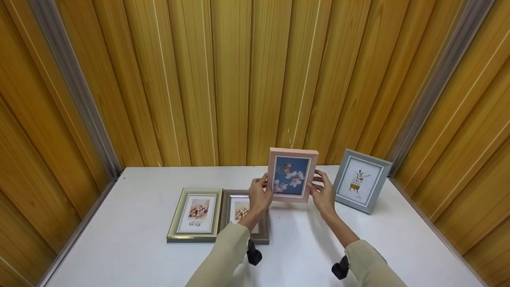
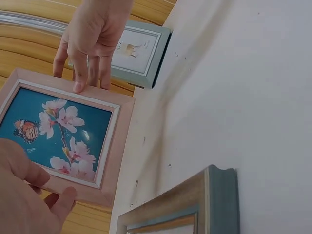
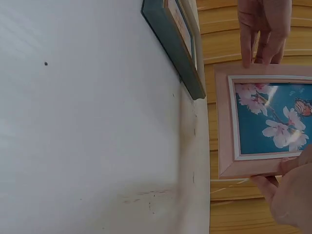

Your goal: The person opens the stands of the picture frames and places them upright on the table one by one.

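Observation:
A pink picture frame with a butterfly and blossoms on blue is held upright above the white table by both hands. My left hand grips its left side, thumb toward the front. On the opposite side my right hand pinches the edge, fingers behind and thumb in front. In the left wrist view the pink frame shows sideways, a hand at each long side. The right wrist view shows the same frame with its near end over the table's edge.
Two frames lie side by side on the table: a gold-rimmed one and a brownish one, partly covered by my left arm. A grey-green frame stands tilted at the right. Wood-patterned panels enclose the back and sides.

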Tool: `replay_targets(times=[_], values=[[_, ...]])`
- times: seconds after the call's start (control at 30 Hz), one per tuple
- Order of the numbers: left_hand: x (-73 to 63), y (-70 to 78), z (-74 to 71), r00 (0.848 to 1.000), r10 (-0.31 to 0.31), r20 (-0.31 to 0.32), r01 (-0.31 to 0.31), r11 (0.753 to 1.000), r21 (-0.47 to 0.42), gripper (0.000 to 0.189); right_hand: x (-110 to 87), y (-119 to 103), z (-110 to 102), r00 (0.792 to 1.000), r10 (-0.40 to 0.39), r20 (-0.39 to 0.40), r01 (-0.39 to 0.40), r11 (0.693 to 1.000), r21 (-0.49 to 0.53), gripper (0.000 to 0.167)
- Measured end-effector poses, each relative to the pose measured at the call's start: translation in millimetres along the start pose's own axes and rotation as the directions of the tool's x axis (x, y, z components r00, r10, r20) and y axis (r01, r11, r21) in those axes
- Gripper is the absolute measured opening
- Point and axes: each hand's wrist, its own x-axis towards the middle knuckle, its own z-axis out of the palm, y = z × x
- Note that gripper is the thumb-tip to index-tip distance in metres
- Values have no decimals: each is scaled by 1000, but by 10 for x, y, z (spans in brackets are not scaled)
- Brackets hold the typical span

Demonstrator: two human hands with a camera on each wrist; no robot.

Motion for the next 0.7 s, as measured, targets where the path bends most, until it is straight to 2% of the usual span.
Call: replay_targets(times=[0.1,0.17,0.23,0.33,0.4,0.5,0.7], values=[[25,-34,66,997,-62,39,63,998,-29,44,50,103,81,998,-17,-53,15,999,-30,50],[15,-70,102,992,-112,55,113,994,-15,49,69,181,133,997,-15,-82,10,998,-56,49],[-3,-103,146,987,-140,74,141,990,-4,53,88,253,165,993,-22,-117,12,996,-88,48],[-19,-140,231,974,-181,136,183,983,-3,55,122,336,172,985,-35,-170,15,993,-117,45],[-17,-149,289,967,-183,177,190,981,-24,58,159,374,158,981,-44,-188,21,992,-124,44],[-2,-156,366,951,-194,242,212,976,-47,64,223,401,121,986,-21,-167,2,994,-113,45],[57,-135,447,921,-206,330,254,961,-107,73,328,388,47,996,74,-57,-79,993,-87,57]])
